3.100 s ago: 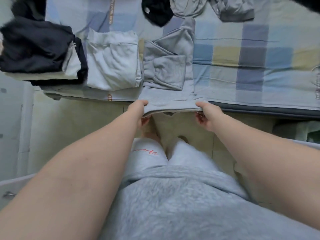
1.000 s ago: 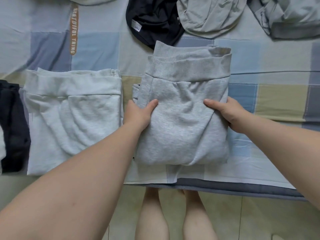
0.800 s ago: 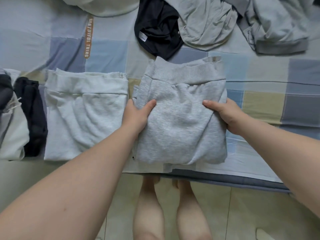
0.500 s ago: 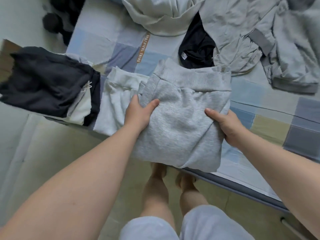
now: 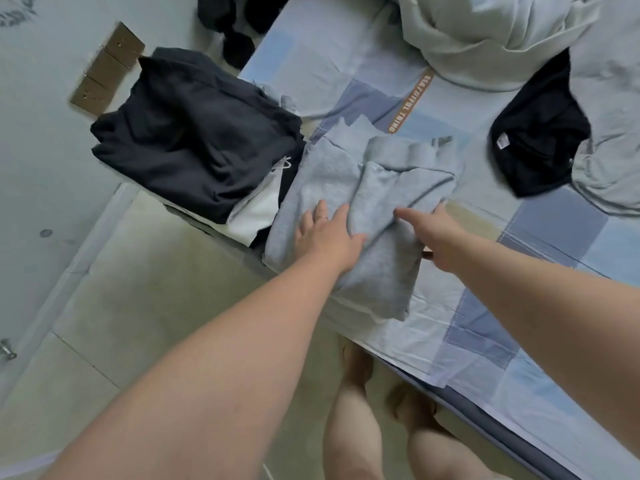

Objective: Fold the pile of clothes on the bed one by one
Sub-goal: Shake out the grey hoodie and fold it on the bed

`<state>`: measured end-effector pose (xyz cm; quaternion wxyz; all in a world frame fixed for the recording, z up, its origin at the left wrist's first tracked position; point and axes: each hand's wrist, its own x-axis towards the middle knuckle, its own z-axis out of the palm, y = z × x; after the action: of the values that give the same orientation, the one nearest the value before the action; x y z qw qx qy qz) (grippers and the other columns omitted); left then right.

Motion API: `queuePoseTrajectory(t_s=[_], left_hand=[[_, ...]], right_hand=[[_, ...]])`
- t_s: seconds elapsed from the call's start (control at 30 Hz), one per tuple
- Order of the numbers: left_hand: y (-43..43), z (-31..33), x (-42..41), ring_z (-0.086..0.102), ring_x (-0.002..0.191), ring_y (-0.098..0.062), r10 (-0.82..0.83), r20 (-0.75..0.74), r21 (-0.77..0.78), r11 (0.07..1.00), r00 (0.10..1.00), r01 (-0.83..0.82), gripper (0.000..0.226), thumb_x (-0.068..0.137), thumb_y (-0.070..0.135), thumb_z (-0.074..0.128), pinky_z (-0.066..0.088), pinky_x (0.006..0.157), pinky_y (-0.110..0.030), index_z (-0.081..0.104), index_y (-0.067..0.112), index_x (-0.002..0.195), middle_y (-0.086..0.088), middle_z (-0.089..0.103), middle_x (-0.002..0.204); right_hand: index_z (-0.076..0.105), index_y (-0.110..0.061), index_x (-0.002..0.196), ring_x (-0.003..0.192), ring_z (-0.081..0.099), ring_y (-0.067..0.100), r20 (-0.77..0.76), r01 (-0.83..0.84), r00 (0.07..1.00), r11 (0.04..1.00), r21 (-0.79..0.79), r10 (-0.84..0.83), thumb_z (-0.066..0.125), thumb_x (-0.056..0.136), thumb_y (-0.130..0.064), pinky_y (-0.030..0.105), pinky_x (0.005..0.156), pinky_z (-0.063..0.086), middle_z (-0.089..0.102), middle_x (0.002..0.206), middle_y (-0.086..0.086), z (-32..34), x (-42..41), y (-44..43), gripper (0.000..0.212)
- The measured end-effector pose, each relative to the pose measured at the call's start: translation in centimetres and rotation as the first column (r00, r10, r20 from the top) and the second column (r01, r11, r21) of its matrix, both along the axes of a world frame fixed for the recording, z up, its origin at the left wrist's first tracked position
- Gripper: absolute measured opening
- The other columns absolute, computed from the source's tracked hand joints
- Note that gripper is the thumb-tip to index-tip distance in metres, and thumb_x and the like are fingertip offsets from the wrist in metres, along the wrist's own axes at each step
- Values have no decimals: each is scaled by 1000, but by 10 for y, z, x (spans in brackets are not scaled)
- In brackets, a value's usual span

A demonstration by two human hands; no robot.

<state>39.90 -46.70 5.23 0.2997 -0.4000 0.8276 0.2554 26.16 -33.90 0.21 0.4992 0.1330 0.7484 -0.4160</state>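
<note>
Left hand [image 5: 325, 237] flat on the folded grey garment [image 5: 367, 181]

Both hands are open. The left hand lies palm down with fingers spread on the garment's middle, and the right hand [image 5: 438, 239] touches its right side with straight fingers. The garment sits at the bed's [image 5: 554, 233] near edge, close to the left end, with a corner hanging slightly over the edge. Just left of it, a stack of dark folded clothes [image 5: 194, 133] fills the bed's left end, with a white garment [image 5: 258, 216] beneath. Toward the far edge lie a crumpled black garment [image 5: 540, 133] and a pale heap of clothes [image 5: 485, 39]. Bare legs [image 5: 353, 427] stand on the floor [image 5: 156, 289] beside the bed.
</note>
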Motion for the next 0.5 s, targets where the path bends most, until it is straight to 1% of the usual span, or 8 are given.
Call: queuePoseTrajectory(t_s=[0.03, 0.07, 0.1, 0.17, 0.23, 0.33, 0.43, 0.5], left_hand=[[0, -8, 6, -6, 155, -28, -32, -13, -21, 999, 999, 32, 71, 99, 62, 42, 3, 123, -49, 11, 40, 159, 0, -7, 169], [-1, -15, 11, -9, 155, -28, -65, -32, -50, 997, 997, 64, 70, 99, 62, 39, 0, 124, -49, 10, 40, 159, 0, -9, 169], [-3, -22, 14, -12, 155, -27, -96, -52, -71, 993, 994, 92, 70, 100, 63, 37, -4, 125, -48, 9, 40, 159, 1, -12, 169], [-8, -34, 19, -17, 154, -25, -129, -77, -60, 990, 989, 125, 69, 100, 64, 33, -8, 125, -48, 5, 42, 159, 3, -18, 168], [-11, -46, 26, -20, 153, -25, -114, -67, -21, 993, 991, 113, 69, 100, 65, 30, -8, 124, -50, 2, 44, 159, 5, -23, 166], [-12, -55, 36, -23, 152, -26, -108, 0, 16, 994, 994, 108, 70, 100, 66, 31, -7, 124, -50, -2, 45, 158, 8, -28, 164], [-11, -55, 35, -24, 152, -27, -132, 39, 35, 991, 990, 131, 74, 99, 65, 34, -6, 124, -50, -6, 44, 158, 7, -31, 163], [-9, -53, 28, -24, 152, -29, -113, 48, 31, 993, 992, 111, 75, 99, 64, 35, -6, 124, -51, -4, 43, 159, 5, -30, 164]], right_hand=[[39, -27, 142, 117, 58, 28, -42, 26, 999, 999, 36, -24, 79, 76, -50, 48, 98, 51, 56, 134, -1, -6, -2, -2, 81], [37, -27, 144, 121, 57, 28, -71, 56, 996, 998, 37, -53, 80, 75, -49, 50, 103, 49, 55, 137, -1, -12, -4, -2, 84], [37, -28, 146, 124, 56, 26, -83, 81, 993, 997, 11, -80, 81, 76, -48, 50, 107, 46, 55, 139, -2, -18, -6, -3, 85], [37, -29, 146, 126, 55, 24, -99, 99, 990, 994, -45, -103, 81, 80, -43, 48, 111, 44, 55, 139, -5, -29, -6, -7, 81], [40, -29, 144, 123, 57, 21, -114, 76, 990, 992, -97, -87, 79, 84, -37, 46, 109, 46, 59, 134, -7, -35, -3, -16, 73], [48, -27, 141, 118, 63, 18, -103, 3, 995, 988, -153, -19, 77, 87, -32, 43, 105, 50, 66, 127, -8, -41, 2, -19, 61], [54, -25, 137, 118, 64, 22, -46, -73, 996, 995, -64, 70, 76, 89, -35, 47, 101, 53, 67, 124, -5, -33, -6, -12, 54], [52, -22, 136, 119, 63, 25, -74, -114, 991, 993, -26, 111, 78, 87, -36, 48, 101, 53, 65, 127, -1, -23, -16, -10, 57]])
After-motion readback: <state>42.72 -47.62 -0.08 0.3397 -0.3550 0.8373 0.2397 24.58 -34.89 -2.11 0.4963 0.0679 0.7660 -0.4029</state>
